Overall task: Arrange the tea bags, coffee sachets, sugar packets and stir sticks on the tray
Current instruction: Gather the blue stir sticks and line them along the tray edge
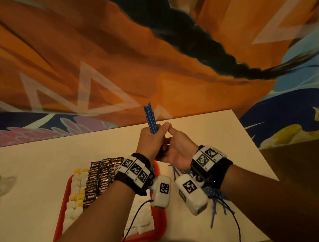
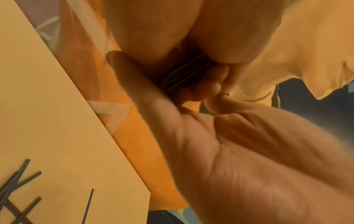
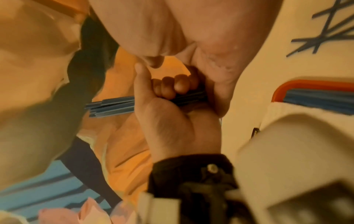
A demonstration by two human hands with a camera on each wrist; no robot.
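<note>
My left hand (image 1: 152, 139) grips a bundle of blue stir sticks (image 1: 151, 117) upright above the table; its fingers curl round them in the right wrist view (image 3: 172, 91). My right hand (image 1: 178, 147) lies alongside with palm open (image 2: 229, 151) and fingers straight against the bundle (image 2: 184, 75) and the left thumb. Below sits a red tray (image 1: 62, 216) with rows of dark coffee sachets (image 1: 100, 177), white and yellow packets (image 1: 75, 195), white packets (image 1: 143, 219) and a row of blue sticks (image 3: 316, 100). My forearms hide much of the tray.
Loose blue stir sticks (image 1: 217, 201) lie scattered on the cream table (image 1: 37, 173) right of the tray, under my right wrist. The table's far edge meets an orange mural wall. A clear plastic object (image 1: 1, 184) sits at the far left. Camera cables hang from both wrists.
</note>
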